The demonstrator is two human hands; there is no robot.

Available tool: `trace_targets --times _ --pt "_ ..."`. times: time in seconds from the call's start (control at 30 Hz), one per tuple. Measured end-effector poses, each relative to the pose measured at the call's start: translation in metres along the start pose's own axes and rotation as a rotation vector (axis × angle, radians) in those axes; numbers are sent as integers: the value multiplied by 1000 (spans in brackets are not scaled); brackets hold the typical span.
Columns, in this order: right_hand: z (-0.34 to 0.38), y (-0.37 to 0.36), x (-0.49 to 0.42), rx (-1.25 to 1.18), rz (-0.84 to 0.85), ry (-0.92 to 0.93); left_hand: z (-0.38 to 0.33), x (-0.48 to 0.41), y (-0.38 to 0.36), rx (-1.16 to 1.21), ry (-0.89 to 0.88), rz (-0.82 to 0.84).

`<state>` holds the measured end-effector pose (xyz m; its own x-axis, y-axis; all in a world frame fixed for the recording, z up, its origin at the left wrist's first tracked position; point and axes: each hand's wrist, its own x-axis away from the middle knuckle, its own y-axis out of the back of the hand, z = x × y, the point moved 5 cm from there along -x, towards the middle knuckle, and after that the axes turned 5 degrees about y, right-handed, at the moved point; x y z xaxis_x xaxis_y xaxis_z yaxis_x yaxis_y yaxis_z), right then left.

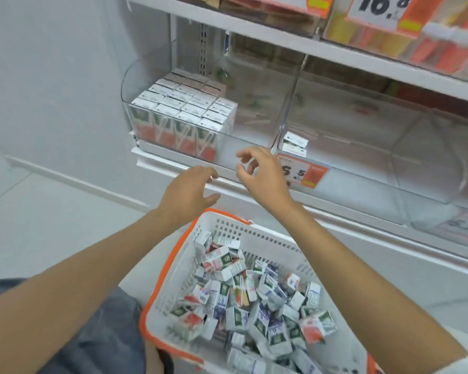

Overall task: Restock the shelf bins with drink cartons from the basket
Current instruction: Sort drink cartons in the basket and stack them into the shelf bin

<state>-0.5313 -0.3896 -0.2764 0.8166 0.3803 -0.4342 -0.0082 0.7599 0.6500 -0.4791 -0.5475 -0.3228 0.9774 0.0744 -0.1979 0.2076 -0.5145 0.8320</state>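
The white shelf (157,161) runs across in front of the person, and along its front edge sit two clear plastic bins. The left bin (254,117) has neat upright rows of red-and-green drink cartons (179,112) packed into its left end, with its right half bare. The right bin (362,130) shows only a couple of cartons (295,143) in its front left corner. Below the shelf edge stands the white basket with the orange rim (170,265), heaped with loose cartons (254,306) lying every which way, red ones mixed with blue. Both hands are up by the shelf and hold nothing. The left hand (189,190) hovers with relaxed, spread fingers over the basket's far left corner. The right hand (262,171) is loosely curled just in front of the left bin's front right corner, partly covering an orange price tag (303,171). From where I stand these cartons look small and light, with stiff board walls and a slick printed skin. I'd pinch one across its two broad faces, gently, since a hard squeeze would likely dent it.
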Motion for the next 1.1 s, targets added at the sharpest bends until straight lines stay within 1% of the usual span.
trace_targets --times 0.03,0.1,0.17,0.2,0.23,0.27,0.37,0.5,0.53,0.57,0.6,0.63,0.67,0.7,0.8,0.87,0.9,1.0,1.1 --pt "-18 -9 26 -8 92 -61 6 16 -20 56 58 92" --pt "-60 -31 85 -11 336 -222 19 47 -57 156 170 258" --pt "-101 -52 145 3 568 -360 33 73 -86 237 260 362" --pt "-120 -61 170 -5 636 -424 39 83 -97 269 297 401" --pt "-136 -69 191 -38 664 -495 44 90 -106 289 328 436" --pt "-150 -76 207 -91 657 -574 48 95 -113 296 348 467" --pt "-178 -99 228 -265 553 -792 56 100 -129 255 371 530" --pt "-195 -142 221 -351 469 -965 62 103 -140 216 401 569" --pt "-199 -153 218 -320 483 -982 64 104 -143 216 411 579" --pt "-202 -163 215 -248 520 -961 66 105 -145 217 426 582" --pt "-203 -170 214 -156 554 -918 68 106 -146 219 443 578" --pt "-205 -174 212 -83 550 -873 70 107 -147 220 461 572" --pt "-206 -174 210 -56 509 -847 72 108 -147 218 476 567" --pt "-207 -173 210 -88 444 -855 74 110 -148 213 485 567" --pt "-215 -163 213 -302 226 -1027 75 114 -151 209 526 577" --pt "-218 -156 216 -395 161 -1123 72 115 -154 242 570 585" --pt "-218 -155 215 -417 191 -1119 68 115 -156 262 585 586" --pt "-207 -164 206 -452 420 -1051 56 112 -158 308 591 562" --pt "-202 -174 201 -409 549 -1038 50 110 -154 333 584 542"
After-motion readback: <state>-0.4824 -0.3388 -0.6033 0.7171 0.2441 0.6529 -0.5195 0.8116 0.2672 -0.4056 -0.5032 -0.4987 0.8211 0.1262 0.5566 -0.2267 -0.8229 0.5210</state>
